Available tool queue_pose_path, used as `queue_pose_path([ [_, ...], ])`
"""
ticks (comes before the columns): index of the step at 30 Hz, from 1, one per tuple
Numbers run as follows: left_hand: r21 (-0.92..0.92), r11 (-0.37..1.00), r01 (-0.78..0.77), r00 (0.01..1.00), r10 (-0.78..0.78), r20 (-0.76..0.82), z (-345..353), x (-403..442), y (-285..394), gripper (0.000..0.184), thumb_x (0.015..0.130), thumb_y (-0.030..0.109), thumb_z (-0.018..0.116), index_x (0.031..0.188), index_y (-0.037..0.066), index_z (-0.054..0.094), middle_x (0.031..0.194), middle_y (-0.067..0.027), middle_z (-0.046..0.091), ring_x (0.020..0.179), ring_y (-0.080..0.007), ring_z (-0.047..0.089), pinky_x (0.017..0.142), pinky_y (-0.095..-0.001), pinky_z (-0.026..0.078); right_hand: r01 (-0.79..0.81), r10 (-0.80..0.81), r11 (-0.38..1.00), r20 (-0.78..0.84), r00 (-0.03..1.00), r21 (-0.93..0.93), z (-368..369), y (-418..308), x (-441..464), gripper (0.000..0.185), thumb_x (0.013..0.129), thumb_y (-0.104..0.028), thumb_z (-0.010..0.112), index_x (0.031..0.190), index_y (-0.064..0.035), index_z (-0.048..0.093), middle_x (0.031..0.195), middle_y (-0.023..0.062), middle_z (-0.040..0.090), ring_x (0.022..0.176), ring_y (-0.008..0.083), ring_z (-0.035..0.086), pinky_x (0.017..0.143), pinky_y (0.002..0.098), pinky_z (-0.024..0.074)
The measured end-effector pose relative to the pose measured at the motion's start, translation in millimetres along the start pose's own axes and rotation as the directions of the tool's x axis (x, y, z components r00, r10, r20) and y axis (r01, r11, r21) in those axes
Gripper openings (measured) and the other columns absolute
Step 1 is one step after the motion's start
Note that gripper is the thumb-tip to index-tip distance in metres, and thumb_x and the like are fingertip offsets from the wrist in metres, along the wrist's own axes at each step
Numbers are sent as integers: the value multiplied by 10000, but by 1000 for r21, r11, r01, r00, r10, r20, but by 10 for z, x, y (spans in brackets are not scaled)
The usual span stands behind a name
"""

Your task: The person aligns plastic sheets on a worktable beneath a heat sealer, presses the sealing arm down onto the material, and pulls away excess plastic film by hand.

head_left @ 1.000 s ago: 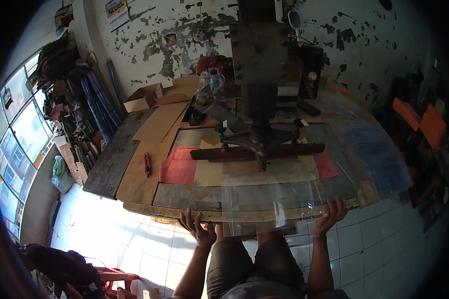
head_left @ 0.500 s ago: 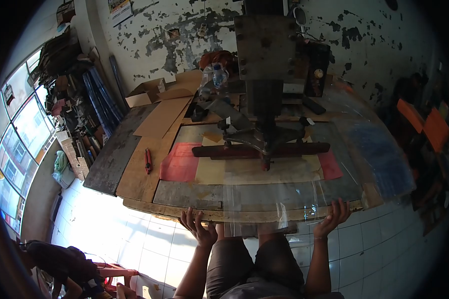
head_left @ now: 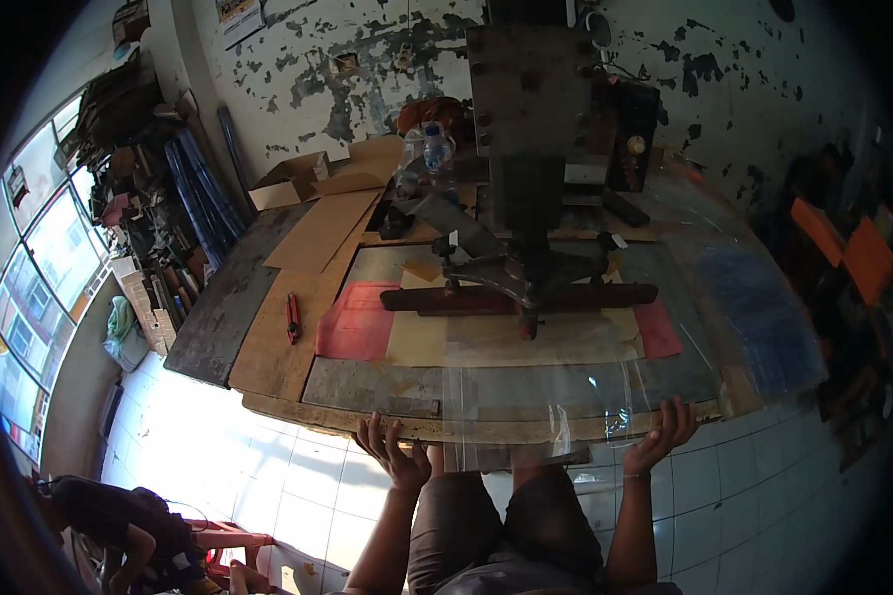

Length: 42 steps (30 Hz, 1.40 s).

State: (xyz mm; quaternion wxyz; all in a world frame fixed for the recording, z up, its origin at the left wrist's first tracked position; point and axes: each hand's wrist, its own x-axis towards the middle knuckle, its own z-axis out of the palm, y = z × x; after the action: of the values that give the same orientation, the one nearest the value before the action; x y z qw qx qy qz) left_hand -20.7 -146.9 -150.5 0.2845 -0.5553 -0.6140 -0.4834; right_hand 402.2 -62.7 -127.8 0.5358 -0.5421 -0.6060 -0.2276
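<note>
My left hand (head_left: 394, 458) rests at the front edge of a worn wooden table (head_left: 288, 414), its fingers apart with the tips on the edge. Farther right, my right hand (head_left: 660, 438) touches the same edge with spread fingers. Between them a clear plastic sheet (head_left: 536, 397) lies on the table and hangs slightly over the front. Beyond it stands a dark metal press (head_left: 526, 188), whose long bar (head_left: 466, 301) is above a pale yellow sheet (head_left: 417, 342). A red sheet (head_left: 357, 327) shows at the left and another red piece (head_left: 657, 329) at the right.
A red cutter knife (head_left: 293, 318) and brown cardboard (head_left: 318, 233) are on the left. Behind stand a plastic bottle (head_left: 434, 149) and a dark box (head_left: 632, 134). Blue film (head_left: 759, 312) covers the right side. Another person (head_left: 104, 526) sits at lower left.
Both my hands stay at the table edge. The person at lower left has shifted, with more of an arm now showing. The press and sheets look the same.
</note>
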Motion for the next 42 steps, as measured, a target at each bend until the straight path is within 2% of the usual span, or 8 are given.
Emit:
queue_pose_path([
  [2, -11, 1000, 22, 1000, -22, -11, 1, -4, 12, 411, 1033, 346, 529, 1357, 95, 511, 1567, -246, 402, 1499, -519, 283, 1192, -730, 203, 6, -6, 1000, 0, 1000, 4, -5, 0, 6, 577, 1152, -403, 190, 1397, -57, 582, 1490, 156, 525, 1496, 408, 348, 1234, 631, 162],
  [5, -33, 999, 31, 999, -32, -15, 1, 8, 28, 406, 1020, 332, 537, 1351, 98, 513, 1569, -242, 400, 1498, -521, 280, 1190, -730, 207, 0, 0, 1000, 3, 1000, 2, -8, -1, 7, 577, 1152, -405, 188, 1390, -57, 583, 1487, 158, 526, 1496, 408, 349, 1232, 634, 169],
  [8, -12, 1000, 8, 1000, -8, 2, -3, 7, 22, 436, 1062, 366, 469, 1385, 72, 477, 1562, -270, 386, 1492, -537, 273, 1184, -729, 202, -3, 3, 1000, 3, 1000, -8, 15, 0, -7, 577, 1152, -407, 184, 1378, -58, 584, 1488, 159, 523, 1496, 408, 349, 1230, 637, 176],
  [15, -6, 1000, 4, 1000, -4, 4, -2, 6, 9, 442, 1032, 340, 505, 1384, 75, 478, 1561, -270, 390, 1482, -540, 285, 1184, -736, 200, -19, 19, 1000, 2, 1000, -5, 18, 14, -24, 588, 1151, -425, 170, 1358, -60, 583, 1488, 156, 523, 1495, 405, 352, 1236, 633, 186],
  [16, -11, 1000, 21, 1000, -22, -13, -1, -4, 8, 451, 967, 296, 610, 1366, 111, 513, 1558, -233, 416, 1472, -516, 311, 1181, -716, 234, -25, 25, 1000, 5, 1000, -11, 16, 16, -27, 605, 1151, -440, 159, 1364, -63, 581, 1489, 151, 524, 1495, 401, 354, 1242, 631, 186],
  [19, -6, 1000, 31, 1000, -31, -7, -7, -10, 9, 464, 960, 302, 623, 1368, 111, 515, 1555, -228, 419, 1469, -517, 316, 1181, -717, 234, -31, 31, 999, 9, 999, -16, 21, 11, -29, 616, 1151, -451, 153, 1370, -64, 580, 1493, 148, 525, 1496, 399, 355, 1248, 631, 185],
  [42, -18, 999, 45, 999, -45, 8, -52, 32, 64, 486, 955, 290, 612, 1396, 105, 518, 1558, -226, 421, 1480, -519, 308, 1203, -726, 192, -25, 25, 999, 3, 1000, -22, 18, 26, -42, 608, 1150, -448, 165, 1401, -78, 577, 1503, 144, 526, 1494, 388, 371, 1249, 630, 185],
])
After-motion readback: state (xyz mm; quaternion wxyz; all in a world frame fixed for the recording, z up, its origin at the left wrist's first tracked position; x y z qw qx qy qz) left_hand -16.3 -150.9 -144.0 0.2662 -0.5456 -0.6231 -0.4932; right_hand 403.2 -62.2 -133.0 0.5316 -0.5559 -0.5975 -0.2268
